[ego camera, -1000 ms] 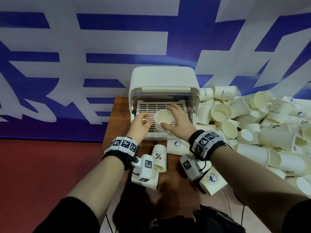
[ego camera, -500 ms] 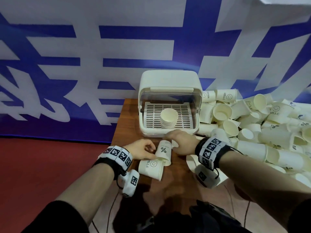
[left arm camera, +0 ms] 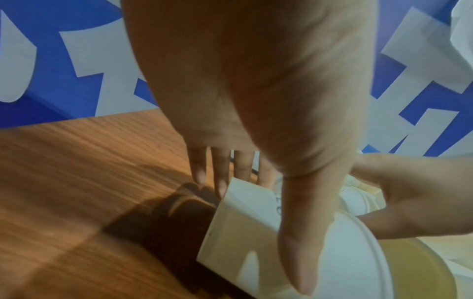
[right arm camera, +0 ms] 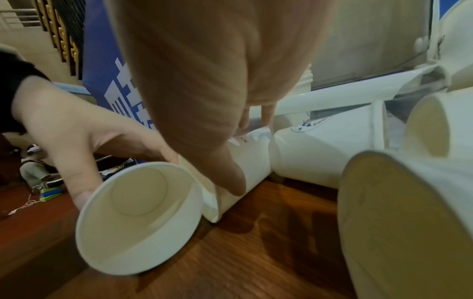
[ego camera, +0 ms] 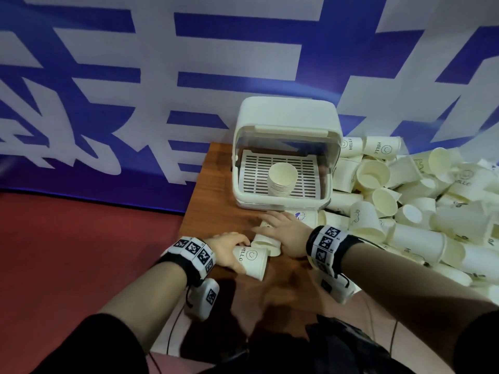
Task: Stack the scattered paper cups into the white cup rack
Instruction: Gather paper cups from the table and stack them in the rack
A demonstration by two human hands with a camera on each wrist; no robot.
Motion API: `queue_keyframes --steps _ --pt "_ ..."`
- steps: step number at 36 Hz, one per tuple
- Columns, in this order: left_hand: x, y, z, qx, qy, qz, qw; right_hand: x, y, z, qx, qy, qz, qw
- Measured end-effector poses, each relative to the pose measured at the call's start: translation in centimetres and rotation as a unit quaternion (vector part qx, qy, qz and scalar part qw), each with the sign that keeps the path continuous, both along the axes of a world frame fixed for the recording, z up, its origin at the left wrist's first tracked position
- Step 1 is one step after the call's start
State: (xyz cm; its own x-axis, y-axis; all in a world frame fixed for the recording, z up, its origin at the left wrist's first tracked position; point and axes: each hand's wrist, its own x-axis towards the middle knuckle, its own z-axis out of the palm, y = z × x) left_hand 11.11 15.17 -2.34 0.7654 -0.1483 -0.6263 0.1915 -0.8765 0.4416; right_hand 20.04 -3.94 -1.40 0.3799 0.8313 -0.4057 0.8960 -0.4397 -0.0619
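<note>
Both my hands are now down at the loose cups in the lower middle of the head view, no longer up at the white cup rack (ego camera: 286,125) where they were a second ago; the nested stack (ego camera: 282,179) they were setting down is standing alone on the slatted tray, upright, mouth up. So I am judging that one placing is done and I am gathering the next cups.

My left hand (ego camera: 229,249) is grasping the HELLO cup (ego camera: 252,261), lying on its side with its mouth toward the lower right, thumb over the wall and fingers (left arm camera: 220,178) behind its base. My right hand (ego camera: 286,233) is lying over a second cup (ego camera: 266,242), thumb along its wall, fingers curving over it; I am reading that as a grip.

The counter (ego camera: 213,201) is ending just left of my left hand, where the red floor (ego camera: 81,238) is dropping away. The heap of cups (ego camera: 421,206) is crowding the right half of the frame and touching the rack's right side. The rack's front is standing open above my hands, with bare wood between.
</note>
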Motion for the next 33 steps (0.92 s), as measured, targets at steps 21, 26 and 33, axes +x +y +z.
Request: queue_keyframes --steps 21,26,33 --pt "0.0 0.9 0.0 -0.059 0.034 0.041 0.997 0.4 0.0 -0.2 0.146 -0.030 -0.090 0.985" --pt "0.0 1.1 0.6 -0.064 0.027 0.054 0.996 0.5 -0.2 0.7 0.267 0.046 -0.169 0.948" --pt "-0.1 0.7 1.2 -0.078 -0.026 0.086 0.993 -0.1 -0.5 3.5 0.426 0.182 -0.216 0.860"
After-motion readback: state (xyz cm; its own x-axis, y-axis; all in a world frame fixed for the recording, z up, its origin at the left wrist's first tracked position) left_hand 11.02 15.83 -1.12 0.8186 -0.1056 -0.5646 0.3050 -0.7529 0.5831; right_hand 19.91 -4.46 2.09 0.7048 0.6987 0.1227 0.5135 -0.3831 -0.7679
